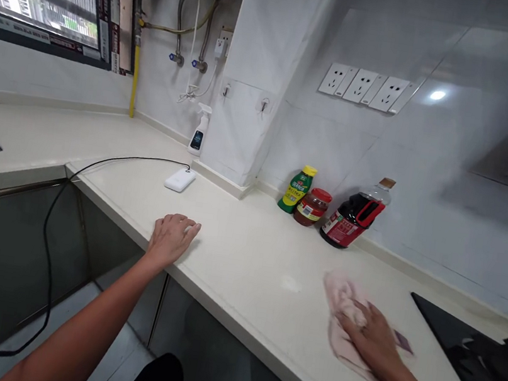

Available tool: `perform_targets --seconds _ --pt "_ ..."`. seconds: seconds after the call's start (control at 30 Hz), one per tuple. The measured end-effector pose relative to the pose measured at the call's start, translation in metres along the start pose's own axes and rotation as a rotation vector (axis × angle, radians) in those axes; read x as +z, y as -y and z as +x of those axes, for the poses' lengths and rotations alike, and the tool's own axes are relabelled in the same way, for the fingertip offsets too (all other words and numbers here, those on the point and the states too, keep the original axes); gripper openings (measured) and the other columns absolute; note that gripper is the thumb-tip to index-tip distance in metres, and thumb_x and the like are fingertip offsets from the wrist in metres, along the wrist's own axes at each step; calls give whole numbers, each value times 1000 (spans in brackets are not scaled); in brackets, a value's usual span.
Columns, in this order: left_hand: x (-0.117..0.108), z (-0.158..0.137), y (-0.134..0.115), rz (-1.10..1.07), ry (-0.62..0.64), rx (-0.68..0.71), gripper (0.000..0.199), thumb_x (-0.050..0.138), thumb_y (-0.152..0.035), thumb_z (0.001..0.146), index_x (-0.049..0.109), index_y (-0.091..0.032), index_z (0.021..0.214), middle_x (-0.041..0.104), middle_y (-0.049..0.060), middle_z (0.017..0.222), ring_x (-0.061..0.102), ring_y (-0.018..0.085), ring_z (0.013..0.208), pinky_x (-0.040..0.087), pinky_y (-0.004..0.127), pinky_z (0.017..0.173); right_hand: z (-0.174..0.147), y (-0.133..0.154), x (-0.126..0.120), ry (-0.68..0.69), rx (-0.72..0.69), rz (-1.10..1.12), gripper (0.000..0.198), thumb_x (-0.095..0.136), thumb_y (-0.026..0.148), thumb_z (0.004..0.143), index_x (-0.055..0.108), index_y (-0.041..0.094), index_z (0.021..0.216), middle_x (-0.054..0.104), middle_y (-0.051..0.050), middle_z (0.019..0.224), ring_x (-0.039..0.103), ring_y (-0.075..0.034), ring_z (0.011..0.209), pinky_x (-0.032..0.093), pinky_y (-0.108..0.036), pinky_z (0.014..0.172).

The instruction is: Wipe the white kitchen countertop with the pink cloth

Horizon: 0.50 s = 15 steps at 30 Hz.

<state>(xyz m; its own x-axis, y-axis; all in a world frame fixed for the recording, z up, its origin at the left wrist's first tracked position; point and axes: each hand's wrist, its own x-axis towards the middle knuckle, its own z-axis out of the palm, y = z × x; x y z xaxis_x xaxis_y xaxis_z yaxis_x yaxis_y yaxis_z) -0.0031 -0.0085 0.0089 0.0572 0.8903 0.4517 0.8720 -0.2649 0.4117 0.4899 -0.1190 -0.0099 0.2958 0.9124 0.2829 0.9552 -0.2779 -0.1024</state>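
White device (180, 180) lies well left of jar (311, 207). Left hand (172, 237) rests palm-down on counter (243, 265), front-left of jar, fingers loosely bent, unclenched. Green bottle (296, 190) stands just left of jar, dark bottle (350, 217) right. Cloth (336, 301) lies front-right of jar, bunched under right hand (371, 337), fingers gripping it.

The cloth (339, 305) at lower right is pale pink, the counter (247, 266) across the middle cream. Right of centre I see a green bottle (296, 190) capped yellow, a red-lidded jar (311, 208); the upper-centre tiles (277, 35) are white, veined grey.
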Motion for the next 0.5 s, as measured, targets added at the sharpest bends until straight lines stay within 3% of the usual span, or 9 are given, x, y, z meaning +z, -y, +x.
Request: perform_targets --seconds 0.13,0.3,0.4,0.5 --pt "-2 -1 0 -22 16 -12 45 39 -50 103 74 -25 114 66 10 132 53 30 126 36 47 107 0 107 16 129 -261 117 73 48 64 87 53 19 145 35 -14 159 26 -33 149 28 -48 121" --pt "-4 0 1 -22 32 -46 42 39 -46 103 73 -26 116 66 7 133 53 29 127 38 44 106 -29 239 9 261 -646 233 74 59 67 89 44 29 151 19 -10 167 12 -32 154 21 -52 123" --pt "-4 3 5 -22 33 -76 44 36 -47 103 73 -27 116 68 6 131 55 29 124 39 43 104 -50 285 -2 249 -826 260 81 75 57 81 42 34 151 21 -9 166 13 -31 154 20 -49 124" --pt "-3 7 8 -24 41 -93 46 34 -48 103 73 -27 116 69 6 130 56 29 123 39 42 103 -67 302 -12 170 -865 257 79 82 37 79 45 30 148 30 -12 161 23 -32 150 25 -48 122"
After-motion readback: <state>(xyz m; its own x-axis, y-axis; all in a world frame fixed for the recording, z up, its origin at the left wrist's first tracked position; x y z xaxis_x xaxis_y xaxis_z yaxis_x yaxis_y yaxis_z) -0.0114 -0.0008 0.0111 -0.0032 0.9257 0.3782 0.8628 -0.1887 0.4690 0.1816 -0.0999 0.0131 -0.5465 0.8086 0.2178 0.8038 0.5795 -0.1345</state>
